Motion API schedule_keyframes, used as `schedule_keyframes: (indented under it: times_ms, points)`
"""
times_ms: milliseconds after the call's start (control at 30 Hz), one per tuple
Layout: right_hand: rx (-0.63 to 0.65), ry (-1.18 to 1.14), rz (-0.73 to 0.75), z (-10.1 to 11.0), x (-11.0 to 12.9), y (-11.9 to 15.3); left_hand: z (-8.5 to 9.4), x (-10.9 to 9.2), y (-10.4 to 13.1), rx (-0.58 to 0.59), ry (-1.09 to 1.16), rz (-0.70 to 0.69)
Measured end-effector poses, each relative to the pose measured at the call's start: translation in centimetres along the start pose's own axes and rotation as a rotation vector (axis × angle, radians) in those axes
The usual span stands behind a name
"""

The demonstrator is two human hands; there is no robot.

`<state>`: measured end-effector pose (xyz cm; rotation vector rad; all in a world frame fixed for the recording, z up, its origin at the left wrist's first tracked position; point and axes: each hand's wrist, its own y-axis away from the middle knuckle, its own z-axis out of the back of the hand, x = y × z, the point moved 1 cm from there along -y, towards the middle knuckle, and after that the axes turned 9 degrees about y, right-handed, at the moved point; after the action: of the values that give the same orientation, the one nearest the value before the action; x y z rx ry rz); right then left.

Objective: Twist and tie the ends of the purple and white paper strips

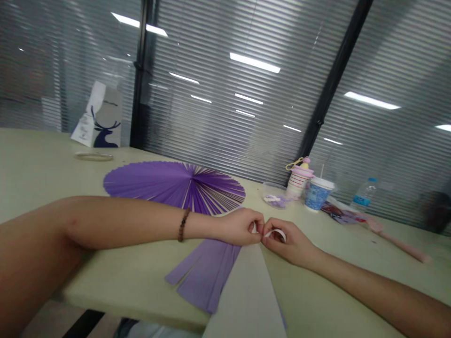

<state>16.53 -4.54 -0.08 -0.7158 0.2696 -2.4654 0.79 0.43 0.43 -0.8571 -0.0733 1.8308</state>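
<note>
My left hand (241, 226) and my right hand (289, 239) meet with fingertips pinched together, nearly touching. A thin white strip (278, 232) curls out of my right fingers. A bit of white also shows inside my left fingers. Just below the hands is the narrow top of a long white panel (250, 291), which widens toward me over the table's front edge. Lavender pleated paper (211, 272) fans out beneath it to the left. Behind my left forearm lies a large round purple pleated fan (151, 180), its near edge partly hidden by the arm.
A bag with a deer print (105, 122) and a flat ring (93, 156) are at the back left. Back right on the table (141, 277) are a clear tub (275, 199), a striped cup (298, 183), a blue paper cup (317, 195), a bottle (364, 195) and a pink stick-like object (401, 244).
</note>
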Motion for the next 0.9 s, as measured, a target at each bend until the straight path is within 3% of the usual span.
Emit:
schedule_keyframes:
  times_ms: [900]
  points:
    - [0.018, 0.018, -0.014, -0.99, 0.29, -0.37, 0.16, 0.99, 0.87, 0.002, 0.028, -0.019]
